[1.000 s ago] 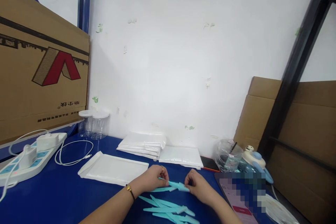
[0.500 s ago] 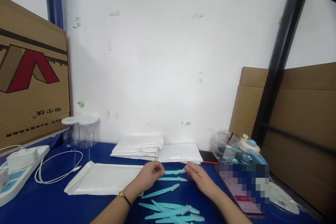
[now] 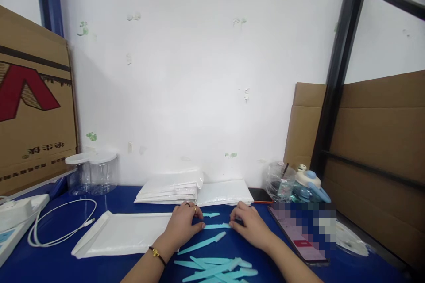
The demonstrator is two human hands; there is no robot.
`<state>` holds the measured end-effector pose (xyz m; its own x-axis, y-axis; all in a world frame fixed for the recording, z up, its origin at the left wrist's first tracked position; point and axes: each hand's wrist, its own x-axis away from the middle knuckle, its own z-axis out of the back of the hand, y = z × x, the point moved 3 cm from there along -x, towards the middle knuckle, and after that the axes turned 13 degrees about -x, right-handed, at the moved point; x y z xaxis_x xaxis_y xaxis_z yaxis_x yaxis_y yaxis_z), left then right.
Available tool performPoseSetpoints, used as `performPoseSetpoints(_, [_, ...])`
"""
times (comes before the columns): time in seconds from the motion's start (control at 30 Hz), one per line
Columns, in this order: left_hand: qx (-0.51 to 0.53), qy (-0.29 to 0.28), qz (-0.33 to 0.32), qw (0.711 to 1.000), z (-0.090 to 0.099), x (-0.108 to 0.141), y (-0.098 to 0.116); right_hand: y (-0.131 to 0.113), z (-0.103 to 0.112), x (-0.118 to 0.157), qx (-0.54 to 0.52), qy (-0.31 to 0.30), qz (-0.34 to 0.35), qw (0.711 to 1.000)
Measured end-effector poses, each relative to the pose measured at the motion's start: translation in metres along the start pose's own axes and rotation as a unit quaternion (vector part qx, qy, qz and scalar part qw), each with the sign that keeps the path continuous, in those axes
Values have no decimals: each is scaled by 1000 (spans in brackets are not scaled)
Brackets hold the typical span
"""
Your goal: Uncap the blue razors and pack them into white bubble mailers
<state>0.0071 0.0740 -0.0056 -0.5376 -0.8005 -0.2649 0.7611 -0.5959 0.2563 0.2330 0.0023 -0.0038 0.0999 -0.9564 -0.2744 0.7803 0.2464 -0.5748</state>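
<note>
Teal eyebrow razors lie on the blue tabletop. My left hand (image 3: pixel 184 222) is at the left end of one eyebrow razor (image 3: pixel 217 226), with its thumb and bent fingers around that end. At the opposite end, the thumb and curled fingers of my right hand (image 3: pixel 248 222) hold the tip. Just beyond it lies another razor (image 3: pixel 211 215), partly behind my left fingers. Nearer to me is a slanted razor (image 3: pixel 202 243). A crossed heap of several razors (image 3: pixel 212 269) sits at the bottom edge of the view.
A white padded envelope (image 3: pixel 126 232) lies at left, partly under my left forearm. Stacked white envelopes (image 3: pixel 169 188) stand by the wall. Clear jars (image 3: pixel 103 177), a white cable (image 3: pixel 49 243) and a power strip (image 3: pixel 25 221) are farther left. A phone (image 3: pixel 299 239) and blue-lidded bottle (image 3: pixel 308 188) are at right.
Both hands have shifted from the farthest razor to the second one, slightly nearer to me. The farthest razor now lies free of my right hand. The view has turned slightly right.
</note>
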Motion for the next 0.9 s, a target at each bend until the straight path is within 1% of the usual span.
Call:
performPoseSetpoints(0.07, [-6,-20,-18,1000,-3,1,3,-1,-7,0,-18,-28,-15,999])
performPoseSetpoints(0.13, [-12,-34,-24,999,-4,0,5,0,-11,-1,-35,-39,-22,998])
performPoseSetpoints(0.23, [-34,-37,-18,999,0,-3,3,1,-9,0,-44,-53,-5,998])
performPoseSetpoints(0.3, [-54,-27,-5,998,6,-5,-2,5,-2,-1,-34,-46,0,998])
performPoseSetpoints(0.4, [-77,-23,23,997,15,-7,-14,13,11,-2,-10,-16,-20,1000])
performPoseSetpoints(0.5, [-87,-26,49,995,21,-7,-21,12,17,-2,1,5,-17,1000])
performPoseSetpoints(0.57, [-78,-24,47,996,24,-4,-16,3,13,0,-13,3,4,1000])
performPoseSetpoints(0.6, [-64,-35,37,997,25,-2,-11,-3,10,1,-24,-7,15,1000])
performPoseSetpoints(0.7, [-17,-107,-21,994,22,7,7,-19,-5,5,-43,-59,38,997])
performPoseSetpoints(0.77, [-4,-145,-46,988,18,12,15,-25,-12,6,-34,-76,47,995])
performPoseSetpoints(0.83, [-2,-153,-52,987,14,14,18,-29,-13,6,-11,-78,67,995])
performPoseSetpoints(0.9, [-4,-144,-54,988,11,14,18,-32,-13,6,26,-84,100,991])
